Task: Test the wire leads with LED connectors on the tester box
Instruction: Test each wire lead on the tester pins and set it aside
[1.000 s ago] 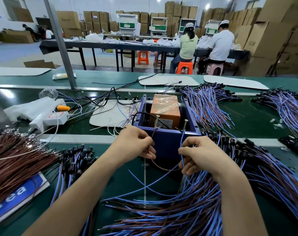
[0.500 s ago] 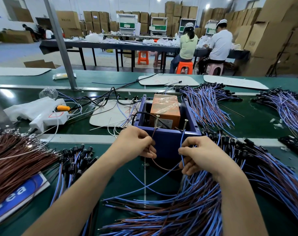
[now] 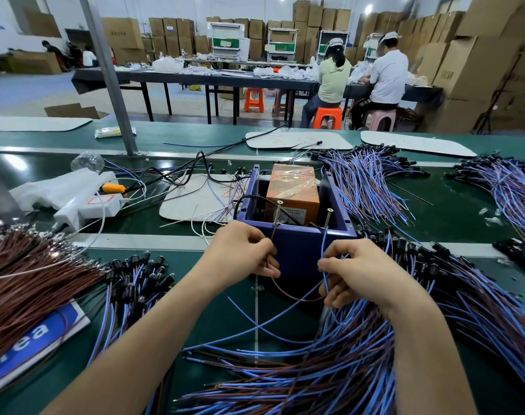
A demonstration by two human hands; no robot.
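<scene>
My left hand (image 3: 243, 253) pinches the brown lead (image 3: 271, 239) and my right hand (image 3: 360, 274) the blue lead (image 3: 323, 253), fingers (image 3: 267, 265) curled tight. Both leads run up to two screws (image 3: 278, 205) on the near rim of the tester box (image 3: 297, 250), at 12 o'clock just past my knuckles. A heap of leads (image 3: 345, 369) crowds the table (image 3: 453, 214) from 3 to 6 o'clock under my right wrist. Brown wires (image 3: 24, 280) and black LED connectors (image 3: 141, 274) lie at 9 o'clock.
</scene>
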